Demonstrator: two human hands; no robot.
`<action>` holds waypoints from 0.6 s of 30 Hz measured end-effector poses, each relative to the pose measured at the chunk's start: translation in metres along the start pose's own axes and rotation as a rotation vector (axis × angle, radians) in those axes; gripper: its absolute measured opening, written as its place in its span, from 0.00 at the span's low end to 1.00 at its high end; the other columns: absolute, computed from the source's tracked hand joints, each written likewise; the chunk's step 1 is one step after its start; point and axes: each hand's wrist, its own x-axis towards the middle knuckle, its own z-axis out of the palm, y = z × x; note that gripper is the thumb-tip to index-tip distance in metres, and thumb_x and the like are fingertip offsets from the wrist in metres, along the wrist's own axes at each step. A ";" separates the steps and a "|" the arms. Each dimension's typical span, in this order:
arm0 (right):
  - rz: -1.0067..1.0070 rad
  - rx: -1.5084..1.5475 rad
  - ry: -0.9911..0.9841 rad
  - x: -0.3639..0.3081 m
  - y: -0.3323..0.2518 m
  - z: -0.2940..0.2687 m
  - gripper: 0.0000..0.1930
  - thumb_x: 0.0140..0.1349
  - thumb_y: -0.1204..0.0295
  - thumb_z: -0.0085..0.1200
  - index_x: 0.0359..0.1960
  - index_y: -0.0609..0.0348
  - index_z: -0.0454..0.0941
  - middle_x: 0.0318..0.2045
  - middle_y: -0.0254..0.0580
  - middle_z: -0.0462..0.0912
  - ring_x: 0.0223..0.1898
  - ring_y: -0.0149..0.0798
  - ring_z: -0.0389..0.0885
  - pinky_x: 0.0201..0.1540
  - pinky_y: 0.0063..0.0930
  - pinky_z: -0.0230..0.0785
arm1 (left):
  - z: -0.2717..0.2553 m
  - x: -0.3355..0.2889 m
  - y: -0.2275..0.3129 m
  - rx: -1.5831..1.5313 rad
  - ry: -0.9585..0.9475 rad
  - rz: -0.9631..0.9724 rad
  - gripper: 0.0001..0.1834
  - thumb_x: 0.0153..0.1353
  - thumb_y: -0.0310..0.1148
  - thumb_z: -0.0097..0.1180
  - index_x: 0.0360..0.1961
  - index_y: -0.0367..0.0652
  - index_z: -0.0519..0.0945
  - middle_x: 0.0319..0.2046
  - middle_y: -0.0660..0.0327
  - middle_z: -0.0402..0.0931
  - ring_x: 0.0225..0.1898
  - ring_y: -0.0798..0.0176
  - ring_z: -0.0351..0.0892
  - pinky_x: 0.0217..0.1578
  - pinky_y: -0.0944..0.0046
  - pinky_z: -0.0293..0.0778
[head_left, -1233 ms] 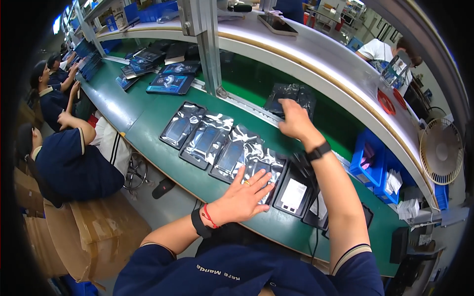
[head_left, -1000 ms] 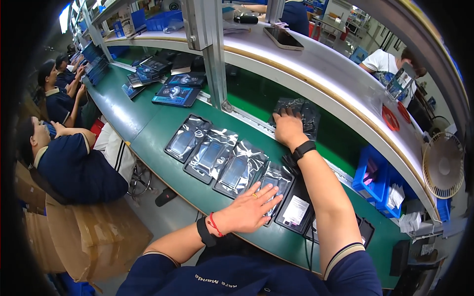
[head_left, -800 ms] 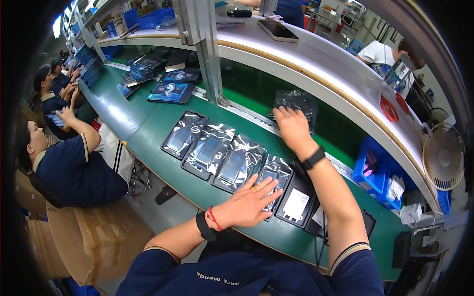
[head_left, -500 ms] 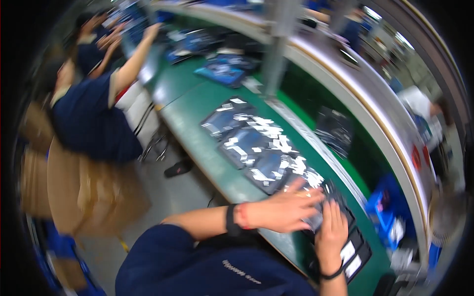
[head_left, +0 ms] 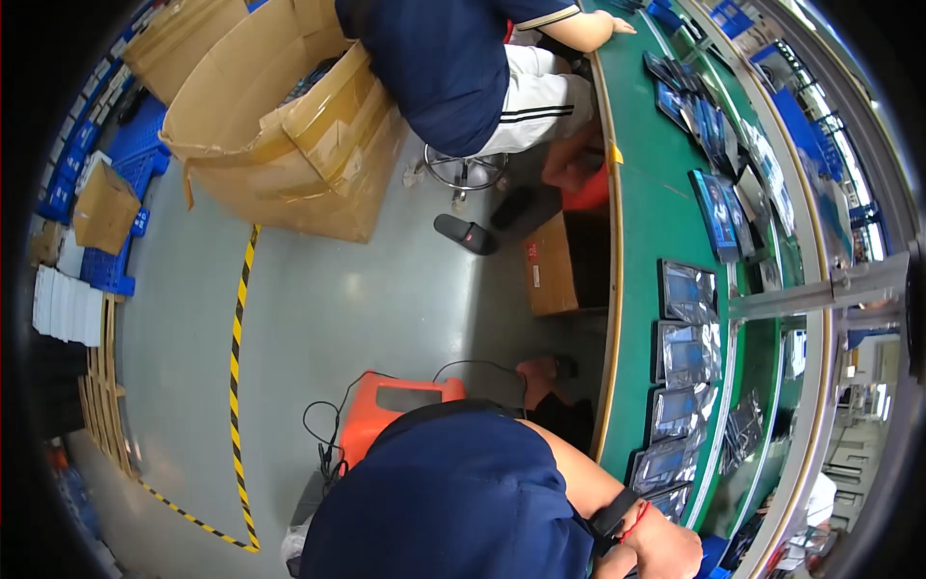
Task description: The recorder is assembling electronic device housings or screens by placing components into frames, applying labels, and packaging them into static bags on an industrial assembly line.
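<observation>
My left hand [head_left: 669, 548] is at the lower right, with a black wristband and a red string on its wrist. Its back and knuckles show, but the fingers are hidden below, so I cannot tell what they hold. A small patch of skin beside the wristband is too cut off to assign. My right hand is not otherwise visible. Closest to my left hand is a row of several flat, dark, rectangular items in clear plastic bags, including one near bagged item [head_left: 666, 465] and one farther bagged item [head_left: 688, 291]. They lie on the green table [head_left: 648, 227].
A co-worker in a navy shirt [head_left: 434, 72] sits on a wheeled stool [head_left: 463, 172]. A large cardboard box [head_left: 280, 179] stands behind. An orange plastic seat [head_left: 371, 410], cables and a black slipper [head_left: 461, 234] are on the floor. A metal post [head_left: 810, 297] crosses the table's shelf side.
The view has swung left, toward the floor and co-worker. Both hands were over the bagged items; now only the left shows clearly, at the lower right edge.
</observation>
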 end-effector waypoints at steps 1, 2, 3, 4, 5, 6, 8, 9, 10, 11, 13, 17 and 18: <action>-0.025 -0.026 -0.010 0.002 0.000 0.001 0.18 0.56 0.73 0.51 0.47 0.71 0.72 0.47 0.60 0.75 0.50 0.58 0.74 0.51 0.46 0.65 | -0.001 -0.001 -0.001 -0.017 -0.002 0.007 0.17 0.53 0.44 0.54 0.20 0.41 0.79 0.19 0.53 0.75 0.25 0.49 0.76 0.27 0.52 0.71; -0.044 -0.065 -0.003 0.003 -0.002 -0.001 0.18 0.56 0.73 0.51 0.47 0.70 0.72 0.46 0.60 0.75 0.50 0.58 0.74 0.50 0.45 0.66 | -0.005 0.003 0.003 -0.039 -0.027 0.016 0.16 0.54 0.44 0.54 0.20 0.41 0.78 0.19 0.53 0.75 0.25 0.48 0.76 0.28 0.52 0.70; -0.061 -0.104 0.008 0.005 -0.006 -0.004 0.18 0.56 0.72 0.51 0.47 0.70 0.72 0.46 0.60 0.76 0.50 0.58 0.74 0.50 0.45 0.66 | -0.008 0.006 0.006 -0.046 -0.018 0.039 0.16 0.54 0.44 0.54 0.20 0.41 0.78 0.19 0.53 0.75 0.25 0.48 0.76 0.28 0.52 0.70; -0.073 -0.141 0.024 0.007 -0.009 -0.008 0.17 0.57 0.72 0.50 0.47 0.70 0.73 0.46 0.60 0.76 0.50 0.58 0.74 0.50 0.45 0.66 | -0.010 0.010 0.008 -0.042 0.019 0.074 0.16 0.54 0.44 0.54 0.21 0.41 0.78 0.20 0.53 0.75 0.25 0.48 0.76 0.28 0.52 0.70; -0.095 -0.151 0.000 0.009 -0.004 -0.004 0.17 0.57 0.72 0.50 0.47 0.70 0.73 0.45 0.60 0.76 0.50 0.58 0.74 0.49 0.45 0.66 | -0.013 0.005 0.011 -0.015 0.058 0.064 0.16 0.54 0.44 0.54 0.22 0.41 0.79 0.20 0.53 0.76 0.25 0.48 0.76 0.28 0.53 0.70; -0.114 -0.158 -0.020 0.011 0.000 -0.002 0.17 0.57 0.72 0.50 0.47 0.70 0.73 0.45 0.60 0.76 0.49 0.58 0.75 0.49 0.44 0.67 | -0.019 0.000 0.011 -0.007 0.060 0.046 0.16 0.54 0.44 0.54 0.22 0.41 0.79 0.20 0.53 0.76 0.25 0.48 0.76 0.28 0.53 0.70; -0.151 -0.170 -0.045 0.013 0.003 0.001 0.17 0.58 0.72 0.49 0.47 0.70 0.73 0.44 0.60 0.77 0.49 0.58 0.75 0.48 0.44 0.67 | -0.035 -0.011 0.013 -0.108 -0.035 0.041 0.17 0.55 0.45 0.54 0.22 0.41 0.78 0.21 0.53 0.76 0.26 0.48 0.76 0.28 0.53 0.70; -0.163 -0.187 -0.040 0.015 0.004 -0.001 0.17 0.58 0.72 0.49 0.47 0.70 0.73 0.44 0.60 0.77 0.49 0.58 0.75 0.48 0.44 0.67 | -0.041 -0.022 0.013 -0.073 -0.085 -0.061 0.17 0.57 0.46 0.53 0.22 0.43 0.79 0.21 0.53 0.76 0.27 0.49 0.76 0.29 0.54 0.71; -0.174 -0.199 -0.035 0.017 0.004 -0.003 0.16 0.58 0.72 0.49 0.47 0.70 0.73 0.44 0.60 0.77 0.48 0.58 0.75 0.47 0.43 0.68 | -0.052 -0.035 0.013 -0.109 -0.112 -0.119 0.16 0.52 0.45 0.55 0.22 0.42 0.80 0.21 0.55 0.77 0.27 0.50 0.77 0.28 0.54 0.71; -0.186 -0.202 -0.034 0.018 0.004 -0.003 0.16 0.58 0.72 0.48 0.47 0.69 0.73 0.43 0.60 0.77 0.48 0.58 0.76 0.47 0.43 0.68 | -0.083 -0.050 0.025 -0.140 -0.144 -0.188 0.14 0.47 0.43 0.58 0.22 0.42 0.81 0.21 0.57 0.78 0.27 0.51 0.78 0.28 0.54 0.71; -0.201 -0.554 0.061 0.018 -0.038 -0.002 0.24 0.57 0.74 0.49 0.56 0.70 0.67 0.54 0.64 0.70 0.59 0.60 0.66 0.59 0.47 0.58 | -0.128 -0.097 0.036 -0.154 -0.120 -0.372 0.12 0.55 0.38 0.56 0.25 0.39 0.81 0.24 0.54 0.77 0.27 0.53 0.77 0.28 0.56 0.71; -0.275 -0.764 0.086 0.013 -0.067 -0.008 0.25 0.61 0.60 0.49 0.56 0.62 0.69 0.51 0.59 0.74 0.52 0.55 0.73 0.55 0.48 0.62 | -0.236 -0.198 0.107 0.199 0.064 -1.326 0.14 0.59 0.41 0.57 0.27 0.40 0.80 0.22 0.63 0.75 0.25 0.69 0.72 0.28 0.66 0.70; -0.274 -0.771 0.101 0.011 -0.069 -0.009 0.24 0.61 0.60 0.49 0.56 0.62 0.70 0.51 0.59 0.75 0.52 0.54 0.73 0.54 0.48 0.62 | -0.255 -0.236 0.124 0.123 0.320 -1.599 0.15 0.59 0.42 0.58 0.27 0.40 0.79 0.20 0.68 0.72 0.26 0.74 0.68 0.28 0.68 0.69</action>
